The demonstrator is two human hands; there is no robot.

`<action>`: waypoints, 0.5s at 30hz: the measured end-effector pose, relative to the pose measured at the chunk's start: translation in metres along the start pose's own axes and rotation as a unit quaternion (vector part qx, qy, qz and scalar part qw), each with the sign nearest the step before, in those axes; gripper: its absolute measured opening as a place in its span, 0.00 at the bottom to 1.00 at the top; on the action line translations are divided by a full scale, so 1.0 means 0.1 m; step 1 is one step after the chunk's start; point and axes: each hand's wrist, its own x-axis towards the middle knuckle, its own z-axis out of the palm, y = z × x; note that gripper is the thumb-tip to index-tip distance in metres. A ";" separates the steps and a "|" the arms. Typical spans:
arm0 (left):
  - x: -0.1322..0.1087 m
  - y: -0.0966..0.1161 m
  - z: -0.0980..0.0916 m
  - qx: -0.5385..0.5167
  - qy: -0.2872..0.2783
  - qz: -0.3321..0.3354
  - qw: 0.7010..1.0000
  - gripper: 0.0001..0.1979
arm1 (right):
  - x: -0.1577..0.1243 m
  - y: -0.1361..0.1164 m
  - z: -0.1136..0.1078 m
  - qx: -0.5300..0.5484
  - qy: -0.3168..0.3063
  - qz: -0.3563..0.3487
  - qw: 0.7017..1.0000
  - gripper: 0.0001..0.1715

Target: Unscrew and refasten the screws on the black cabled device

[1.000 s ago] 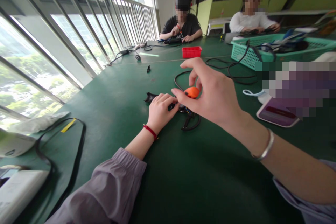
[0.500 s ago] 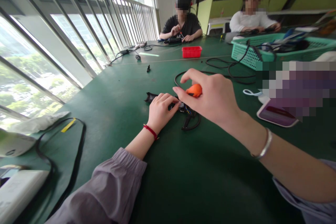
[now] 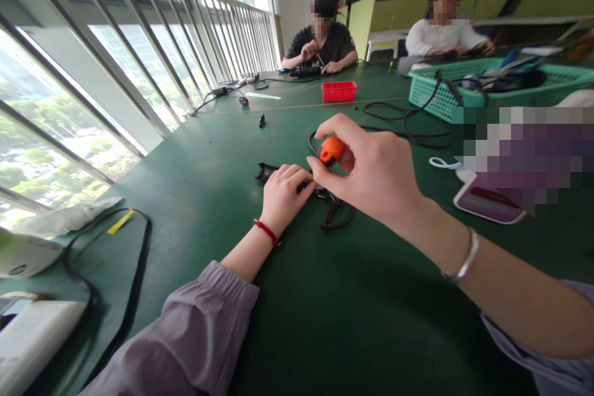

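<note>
In the head view my right hand [image 3: 383,167] is closed round a screwdriver [image 3: 331,149] by its orange handle. The handle's end points up toward me, and the shaft is hidden below. Directly under it lies a black device casing [image 3: 266,171], with small wires and a black curved part [image 3: 329,218] at its right end. My left hand [image 3: 286,193] rests over the casing, its fingers wrapped on it and its thumb and fingertip close together near the tool. What lies beneath the fingertips is covered.
A red bin [image 3: 339,91] and a green basket [image 3: 452,99] of cables stand farther back. A small black part [image 3: 262,120] lies beyond the casing. A phone [image 3: 492,198] is at right, and a black strap [image 3: 139,266] at left. Two people sit across the table.
The orange handle has swung left and up, so its end now faces me. My right hand's fingers have shifted slightly up and left; my left hand stays put.
</note>
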 end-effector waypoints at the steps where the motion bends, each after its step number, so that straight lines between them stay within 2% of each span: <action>1: 0.00 0.00 -0.01 -0.005 0.000 0.003 1.000 0.10 | 0.00 0.00 0.00 0.001 -0.001 0.005 1.000 0.11; 3: 0.01 0.02 -0.02 -0.010 -0.004 0.005 1.000 0.09 | 0.00 0.01 0.00 0.018 -0.006 0.016 1.000 0.13; 6: 0.01 0.03 -0.03 -0.009 -0.006 -0.001 1.000 0.06 | 0.01 0.02 -0.01 0.045 -0.003 0.023 0.999 0.23; 12: 0.01 0.02 -0.02 -0.012 -0.013 -0.001 1.000 0.07 | 0.02 0.03 0.01 0.029 -0.028 0.047 0.998 0.16; 15: 0.01 0.02 -0.02 -0.010 -0.009 0.000 1.000 0.07 | 0.02 0.03 0.01 0.070 -0.030 0.036 0.996 0.24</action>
